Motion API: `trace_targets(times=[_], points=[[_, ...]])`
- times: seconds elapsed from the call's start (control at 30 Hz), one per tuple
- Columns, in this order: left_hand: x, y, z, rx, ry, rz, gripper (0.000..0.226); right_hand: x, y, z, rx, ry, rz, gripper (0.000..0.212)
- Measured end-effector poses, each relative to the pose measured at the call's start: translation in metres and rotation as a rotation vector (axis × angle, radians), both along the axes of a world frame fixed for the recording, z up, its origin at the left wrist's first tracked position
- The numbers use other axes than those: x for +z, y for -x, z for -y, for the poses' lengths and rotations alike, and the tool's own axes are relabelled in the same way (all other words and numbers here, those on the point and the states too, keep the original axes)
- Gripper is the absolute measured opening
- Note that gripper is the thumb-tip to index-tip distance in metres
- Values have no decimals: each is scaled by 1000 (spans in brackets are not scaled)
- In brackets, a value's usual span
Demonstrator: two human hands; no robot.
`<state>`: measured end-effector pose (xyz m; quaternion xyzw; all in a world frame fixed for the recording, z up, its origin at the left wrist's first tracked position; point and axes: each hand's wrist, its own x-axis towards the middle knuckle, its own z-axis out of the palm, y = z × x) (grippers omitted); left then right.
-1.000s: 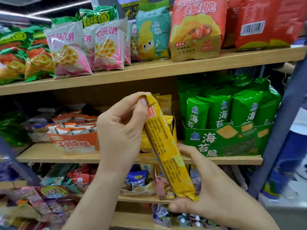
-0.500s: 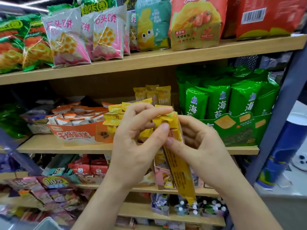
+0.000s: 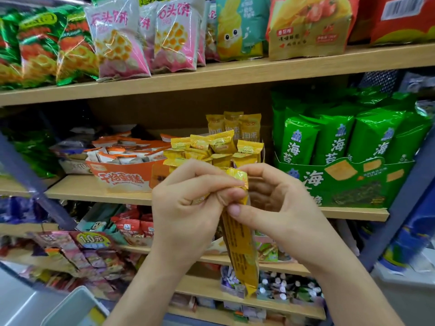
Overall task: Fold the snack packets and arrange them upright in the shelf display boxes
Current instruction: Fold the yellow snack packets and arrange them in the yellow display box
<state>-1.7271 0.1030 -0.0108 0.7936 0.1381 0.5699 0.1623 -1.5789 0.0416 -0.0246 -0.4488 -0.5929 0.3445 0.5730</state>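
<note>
Hands, the left hand [image 3: 188, 203] and right hand [image 3: 277, 203], both pinch the top of the long yellow plastic snack packet [image 3: 240, 250] hanging below them, bending it over so it fits the box of yellow packets [image 3: 211, 149] just behind.

pink bags [image 3: 117, 43], upper left: read "石头饼"
orange display box [image 3: 122, 177], centre left: read "干烙蛋糕"
green packets [image 3: 336, 142], right: read "海苔"
green display box [image 3: 348, 184], right: showed "海"
round price tag [image 3: 92, 240], lower left: read "1.0元"
red bag [image 3: 404, 17], upper right: carried a barcode, digits unreadable
yellow packet [image 3: 240, 243], centre: print too blurred to read
</note>
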Motion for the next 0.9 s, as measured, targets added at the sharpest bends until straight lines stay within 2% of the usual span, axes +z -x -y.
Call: trace_targets(times=[0.1,0.3,0.43,0.6,0.73,0.9], points=[[1,5,0,-22,72,-35,9,1,1,1,-11,-2,17,42],[9,9,0,-68,533,-79,33,2,4,4,-4,16,82,59],[16,12,-4,-160,675,-130,22,2,4,5,3,13,116,63],[12,13,-11,-170,632,-163,8,4,2,5,7,34,184,66],[11,19,-14,-274,519,-170,10,9,-9,5,118,129,289,53],[15,27,-18,-315,468,-259,10,4,-12,3,-11,123,338,39]])
